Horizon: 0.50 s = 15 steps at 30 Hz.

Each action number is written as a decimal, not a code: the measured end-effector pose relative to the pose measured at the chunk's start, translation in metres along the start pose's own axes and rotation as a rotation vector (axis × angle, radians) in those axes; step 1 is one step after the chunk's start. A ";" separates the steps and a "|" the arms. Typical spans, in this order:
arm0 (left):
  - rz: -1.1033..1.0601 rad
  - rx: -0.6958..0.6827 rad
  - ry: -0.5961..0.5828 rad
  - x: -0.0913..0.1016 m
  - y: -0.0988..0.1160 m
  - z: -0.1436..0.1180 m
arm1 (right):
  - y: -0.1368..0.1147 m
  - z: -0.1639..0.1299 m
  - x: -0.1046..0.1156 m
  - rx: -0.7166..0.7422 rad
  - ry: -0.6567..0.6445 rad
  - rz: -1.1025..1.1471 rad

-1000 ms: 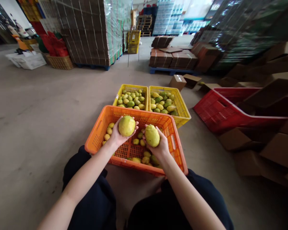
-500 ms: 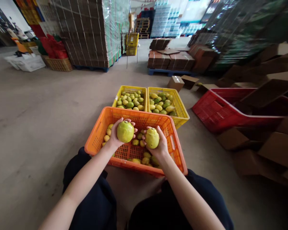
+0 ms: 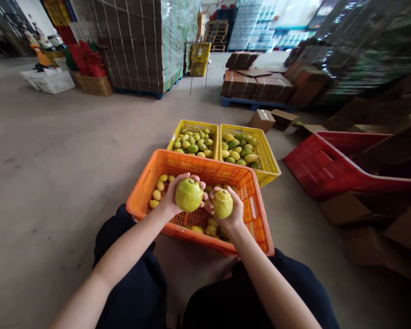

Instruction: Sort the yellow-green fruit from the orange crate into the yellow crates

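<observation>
My left hand point(image 3: 176, 191) is wrapped around a large, round yellow-green lemon point(image 3: 189, 195), its stem end turned up. My right hand point(image 3: 231, 211) grips a smaller, yellower lemon point(image 3: 223, 204), with the fingers curled round its side. The two hands are close together over an orange plastic crate point(image 3: 142, 183), fingertips nearly meeting. Inside that crate, several yellow lemons point(image 3: 156, 194) lie along the left end. More lemons point(image 3: 211, 230) rest at its near side, and others lie partly hidden behind my right hand.
Behind the orange crate stand two yellow crates point(image 3: 272, 157) of green and yellow fruit. To the right are a red crate point(image 3: 304, 167) and cardboard boxes point(image 3: 345, 208). Further back sit stacked flat cartons point(image 3: 270, 87) on a blue pallet and a wrapped pallet load point(image 3: 133, 45).
My hands have moved closer together, each still holding its lemon. The whole scene has shifted a little to the right in view. More fruit shows at the crate's left end.
</observation>
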State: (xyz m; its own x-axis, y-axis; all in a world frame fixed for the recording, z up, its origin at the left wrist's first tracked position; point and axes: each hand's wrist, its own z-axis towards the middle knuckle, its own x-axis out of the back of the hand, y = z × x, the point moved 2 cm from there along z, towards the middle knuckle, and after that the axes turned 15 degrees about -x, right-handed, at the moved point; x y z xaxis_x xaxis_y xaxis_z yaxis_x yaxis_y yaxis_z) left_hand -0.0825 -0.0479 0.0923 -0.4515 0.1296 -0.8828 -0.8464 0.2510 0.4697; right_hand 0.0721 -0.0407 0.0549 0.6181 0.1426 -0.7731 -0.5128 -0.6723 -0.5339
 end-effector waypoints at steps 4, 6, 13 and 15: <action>-0.119 0.033 0.431 0.010 -0.007 0.009 | 0.013 0.027 0.016 -0.134 0.254 0.062; -0.084 0.033 0.642 0.019 -0.009 0.012 | 0.025 0.037 0.026 -0.235 0.389 0.060; -0.028 -0.020 0.717 0.028 0.012 0.015 | 0.065 0.055 0.061 -0.526 0.635 -0.046; -0.026 -0.051 0.711 0.029 0.020 0.016 | 0.053 0.075 0.060 -0.515 0.642 -0.100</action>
State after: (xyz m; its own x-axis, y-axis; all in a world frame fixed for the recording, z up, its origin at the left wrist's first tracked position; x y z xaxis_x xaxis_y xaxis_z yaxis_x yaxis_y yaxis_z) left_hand -0.1084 -0.0235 0.0760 -0.4909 -0.5372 -0.6859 -0.8638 0.1977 0.4635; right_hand 0.0375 -0.0130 -0.0455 0.9462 -0.1179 -0.3012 -0.1966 -0.9491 -0.2459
